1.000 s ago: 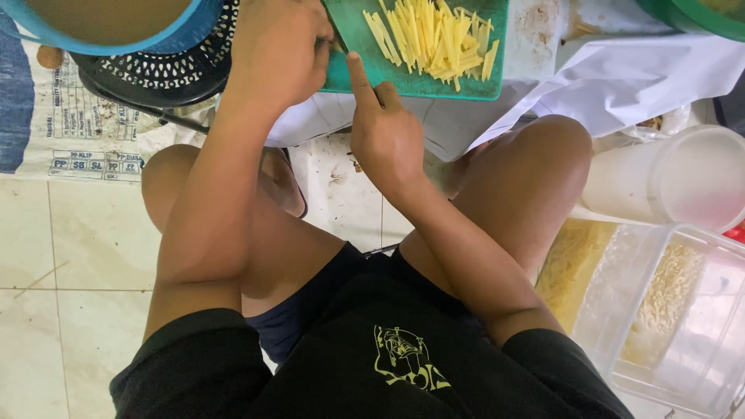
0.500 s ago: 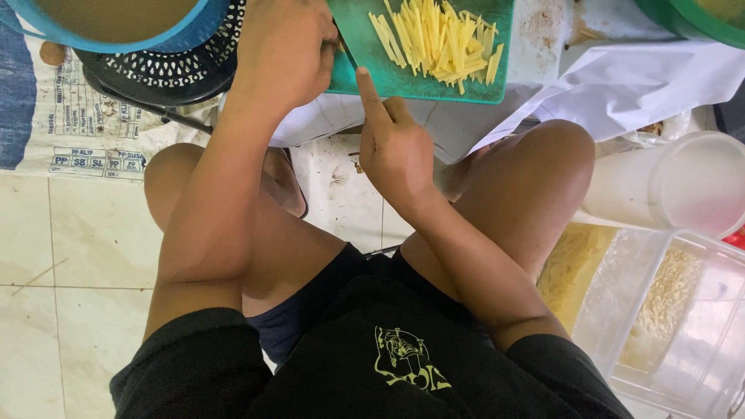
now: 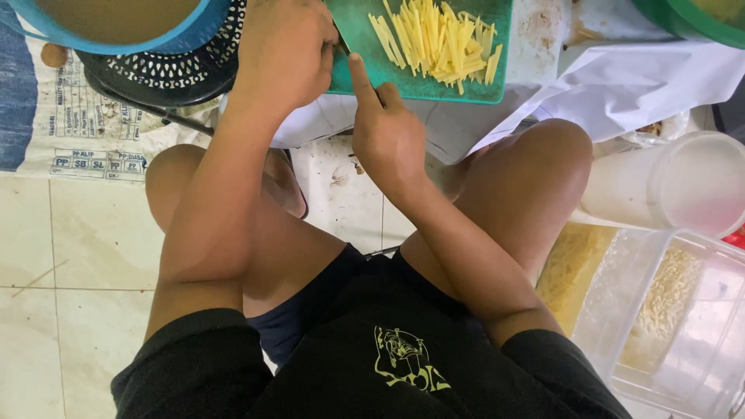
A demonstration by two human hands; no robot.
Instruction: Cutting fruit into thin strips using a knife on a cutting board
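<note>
My left hand [image 3: 283, 50] is clenched at the board [image 3: 372, 74]; what it grips, I cannot tell. My right hand [image 3: 384, 132] holds nothing, 1 finger pointing beside the strips [image 3: 438, 39].

This looks like an informal food-preparation spot on the floor of a home or small eatery. A green plastic cutting board [image 3: 388, 74] heaped with pale yellow vegetable strips [image 3: 438, 39] lies on the cream tiled floor [image 3: 70, 256]. Beside it stand a black perforated plastic basket [image 3: 174, 66] and clear plastic tubs [image 3: 667, 310] of shredded food.

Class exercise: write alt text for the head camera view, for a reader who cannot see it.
A seated person's right hand points a finger at a green cutting board piled with pale yellow strips, while the left hand rests at the board's edge beside a black basket.
</note>
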